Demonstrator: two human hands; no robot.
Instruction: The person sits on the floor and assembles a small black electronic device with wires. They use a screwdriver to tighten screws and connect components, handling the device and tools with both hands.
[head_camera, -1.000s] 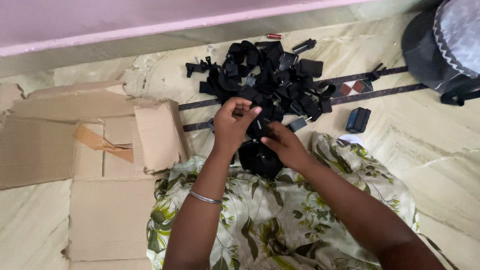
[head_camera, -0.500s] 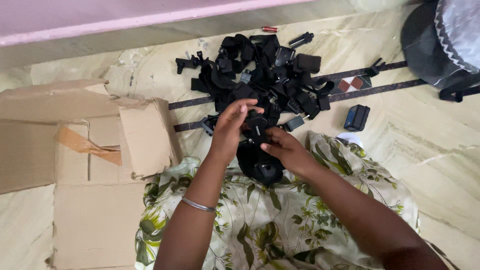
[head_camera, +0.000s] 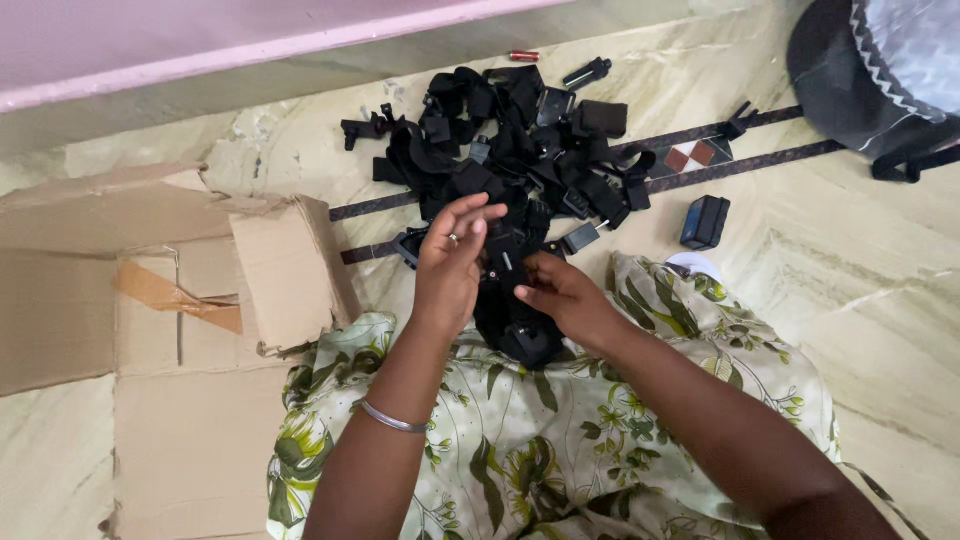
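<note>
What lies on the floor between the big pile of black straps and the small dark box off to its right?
In the head view, only bare marble floor separates the pile of black straps from the small dark box, crossed by a dark inlaid floor stripe.
</note>
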